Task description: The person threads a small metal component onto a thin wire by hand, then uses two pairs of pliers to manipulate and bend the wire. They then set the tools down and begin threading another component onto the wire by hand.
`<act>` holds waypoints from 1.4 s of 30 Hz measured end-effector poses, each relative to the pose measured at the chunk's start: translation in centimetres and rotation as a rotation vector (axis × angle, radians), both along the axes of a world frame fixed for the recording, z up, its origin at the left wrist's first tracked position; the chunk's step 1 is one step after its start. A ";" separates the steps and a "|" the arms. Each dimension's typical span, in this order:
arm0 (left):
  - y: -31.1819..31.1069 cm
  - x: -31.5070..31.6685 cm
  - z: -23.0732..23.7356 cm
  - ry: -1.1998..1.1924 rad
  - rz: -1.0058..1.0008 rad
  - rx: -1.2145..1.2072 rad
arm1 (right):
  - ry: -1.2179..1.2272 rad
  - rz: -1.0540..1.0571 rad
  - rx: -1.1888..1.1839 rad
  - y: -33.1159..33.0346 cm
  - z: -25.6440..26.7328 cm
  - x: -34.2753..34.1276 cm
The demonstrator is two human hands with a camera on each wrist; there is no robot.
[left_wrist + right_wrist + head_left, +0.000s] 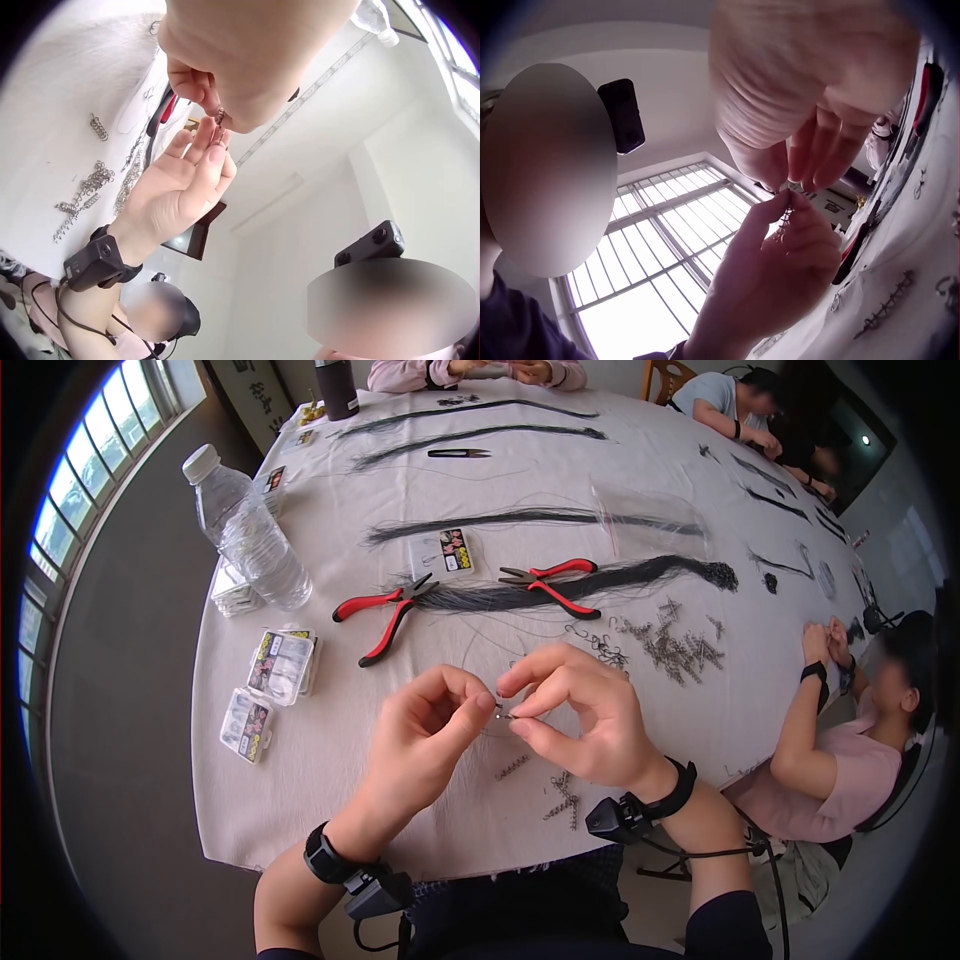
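Observation:
A small coiled metal spring [784, 223] is pinched between thumb and index finger of the left hand [425, 732]; the same spring [220, 117] shows at the fingertips in the left wrist view. The right hand [590, 715] meets it from the other side, thumb and index finger pinching a tiny metal piece [508, 717] whose exact shape is too small to tell. Both hands are raised over the near part of the table, fingertips almost touching. Loose springs [562, 800] lie on the cloth below the right hand.
Beyond the hands lie two red-handled pliers [385, 615] [552, 588], bundles of dark strands [480, 598], and a pile of springs [672, 645]. At the left stand a water bottle [250, 530] and small plastic boxes [282, 663]. Other people sit around the table [300, 800].

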State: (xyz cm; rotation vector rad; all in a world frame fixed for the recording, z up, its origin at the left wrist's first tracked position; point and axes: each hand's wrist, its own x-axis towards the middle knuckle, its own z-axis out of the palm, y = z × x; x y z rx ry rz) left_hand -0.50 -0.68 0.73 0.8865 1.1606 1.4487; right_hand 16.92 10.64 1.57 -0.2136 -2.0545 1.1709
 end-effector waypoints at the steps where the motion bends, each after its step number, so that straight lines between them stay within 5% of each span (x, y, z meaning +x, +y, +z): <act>1: 0.0 0.2 0.2 0.042 0.021 0.018 | 0.003 0.011 -0.059 -0.2 -0.1 0.0; 5: -0.1 0.8 0.3 0.225 0.104 0.090 | 0.012 0.057 -0.349 -0.9 -0.1 0.0; 14: -0.1 0.8 0.5 0.608 0.121 0.239 | 0.038 -0.001 -0.403 -0.8 -0.6 0.2; 21: 0.4 0.8 -0.1 0.589 0.218 0.310 | 0.056 -0.069 -0.104 -0.6 -0.7 -0.2; 26: 0.1 0.5 0.4 0.621 0.099 0.262 | 0.025 -0.113 -0.032 -0.5 -0.2 -0.1; 42: 0.1 0.5 0.5 0.592 0.104 0.255 | 0.035 0.060 -0.390 -0.1 -0.6 0.3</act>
